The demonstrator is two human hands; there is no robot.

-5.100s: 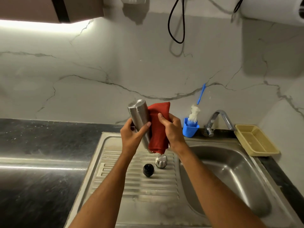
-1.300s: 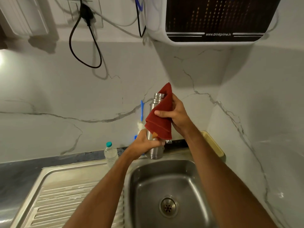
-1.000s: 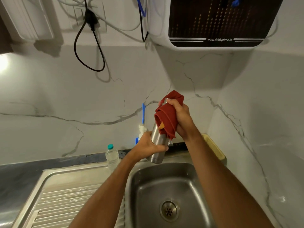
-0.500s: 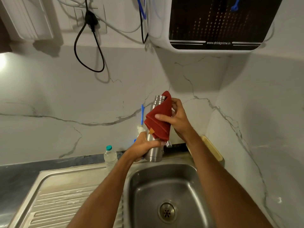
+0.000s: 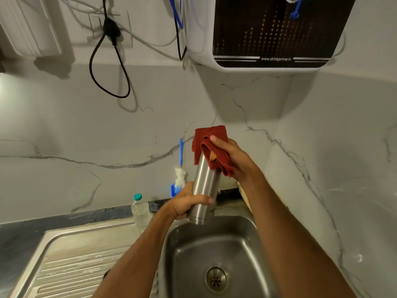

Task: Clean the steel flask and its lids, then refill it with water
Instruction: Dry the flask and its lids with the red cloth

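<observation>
Since half a second ago, the red cloth [image 5: 211, 147] has slid up over the flask [image 5: 205, 190] mouth. Right hand [image 5: 234, 160] clutches the cloth there; left hand [image 5: 187, 204] grips the flask's base above the sink [image 5: 189, 246].

A brushed silver finish is shown by the steel flask [image 5: 205, 190], whose top is covered by a dark red cloth [image 5: 211, 147] bearing a small orange patch. The wall [image 5: 86, 136] is white marble, veined in grey. A teal cap is seen on the clear plastic bottle [image 5: 140, 209]. The brush [image 5: 181, 155] is blue-handled with white bristles. The purifier [image 5: 272, 31] is black-fronted, dotted in gold, with a white casing. The sink [image 5: 214, 244] is dull grey steel.
</observation>
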